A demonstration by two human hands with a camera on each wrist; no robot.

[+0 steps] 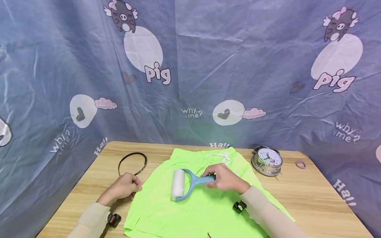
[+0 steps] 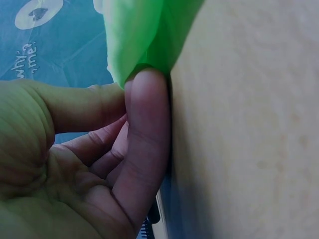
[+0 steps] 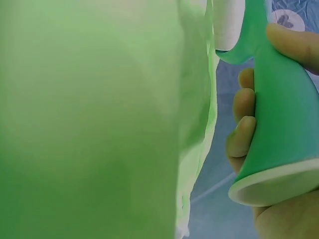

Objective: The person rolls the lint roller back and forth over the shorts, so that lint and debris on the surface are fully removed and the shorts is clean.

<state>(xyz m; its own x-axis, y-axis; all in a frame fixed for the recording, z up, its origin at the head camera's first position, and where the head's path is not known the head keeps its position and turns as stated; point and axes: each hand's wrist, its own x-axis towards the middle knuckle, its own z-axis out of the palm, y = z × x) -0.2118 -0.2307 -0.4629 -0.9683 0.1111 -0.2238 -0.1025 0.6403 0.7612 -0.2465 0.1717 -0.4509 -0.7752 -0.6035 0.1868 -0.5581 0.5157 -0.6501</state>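
Neon green shorts [image 1: 166,211] with a white drawstring lie spread on the wooden table, waistband toward the back. My right hand [image 1: 227,178] grips the blue handle of a lint roller [image 1: 178,185], whose white roll rests over the left part of the shorts. In the right wrist view, fingers and thumb wrap round that handle [image 3: 284,109]. At the left edge of the shorts, my left hand [image 1: 125,188] pinches the fabric between thumb and forefinger; the left wrist view shows the pinched green cloth [image 2: 139,40] close over the tabletop.
A black headband [image 1: 146,162] lies behind my left hand. Toward the back right stands a silver alarm clock [image 1: 269,160], with a small purple ring [image 1: 300,164] to its right. A blue printed curtain [image 1: 196,86] hangs behind the wooden table [image 1: 321,195].
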